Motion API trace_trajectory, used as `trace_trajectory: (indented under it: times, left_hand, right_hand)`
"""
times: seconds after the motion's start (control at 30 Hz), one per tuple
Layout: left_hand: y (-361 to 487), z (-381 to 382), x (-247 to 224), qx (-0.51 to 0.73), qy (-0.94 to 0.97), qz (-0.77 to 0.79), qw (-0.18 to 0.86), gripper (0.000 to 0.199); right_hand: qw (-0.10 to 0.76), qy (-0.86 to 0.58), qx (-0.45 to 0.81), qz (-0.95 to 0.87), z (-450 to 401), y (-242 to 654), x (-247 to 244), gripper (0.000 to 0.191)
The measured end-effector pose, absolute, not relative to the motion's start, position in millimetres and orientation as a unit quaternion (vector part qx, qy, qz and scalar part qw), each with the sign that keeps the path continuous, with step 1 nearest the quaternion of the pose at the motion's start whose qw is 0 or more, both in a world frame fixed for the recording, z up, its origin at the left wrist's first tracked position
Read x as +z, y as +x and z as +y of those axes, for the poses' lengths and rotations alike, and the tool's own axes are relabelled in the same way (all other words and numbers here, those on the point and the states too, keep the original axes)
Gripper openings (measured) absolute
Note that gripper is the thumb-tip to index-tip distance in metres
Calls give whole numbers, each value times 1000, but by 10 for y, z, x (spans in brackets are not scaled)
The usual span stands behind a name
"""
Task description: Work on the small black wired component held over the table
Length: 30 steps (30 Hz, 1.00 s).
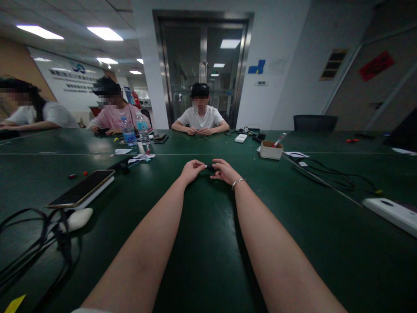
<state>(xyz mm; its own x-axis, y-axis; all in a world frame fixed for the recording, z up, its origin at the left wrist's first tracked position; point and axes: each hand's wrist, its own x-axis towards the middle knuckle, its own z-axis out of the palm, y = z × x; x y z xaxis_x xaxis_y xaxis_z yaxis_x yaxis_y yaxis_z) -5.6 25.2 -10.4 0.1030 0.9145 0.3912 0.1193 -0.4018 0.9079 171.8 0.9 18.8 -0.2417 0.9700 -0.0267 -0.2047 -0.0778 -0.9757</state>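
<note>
The tabletop [202,261] extends beneath the left hand [191,171] and right hand [226,171]; a phone [85,188] lies to their left; the left pinches a small black object [209,167] between them, apparently steadying it, while the right curls at its other end, grip unclear

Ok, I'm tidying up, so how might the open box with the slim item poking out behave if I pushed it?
The box would probably slide rather than tip, as it sits low and broad on the tabletop. The slim item leans out past the rim, so it could shift or swing with a quick shove.
</note>
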Motion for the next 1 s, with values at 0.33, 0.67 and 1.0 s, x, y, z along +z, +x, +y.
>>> trace_trajectory:
  times: [0.33, 0.67, 1.0]
  left_hand:
    - [-54, 252, -104, 544, 639, 398, 371, 22]
    - [-53, 241, -86, 542, 636, 405, 370, 22]
    - [-43, 220, -72, 546, 635, 402, 370, 22]
  right_hand:
    - [472, -378, 626, -492, -18, 1723, 203, 28]
    - [470, -386, 629, -484, -9, 1714, 203, 19]
    - [456, -391, 622, -502, -13, 1716, 204, 15]
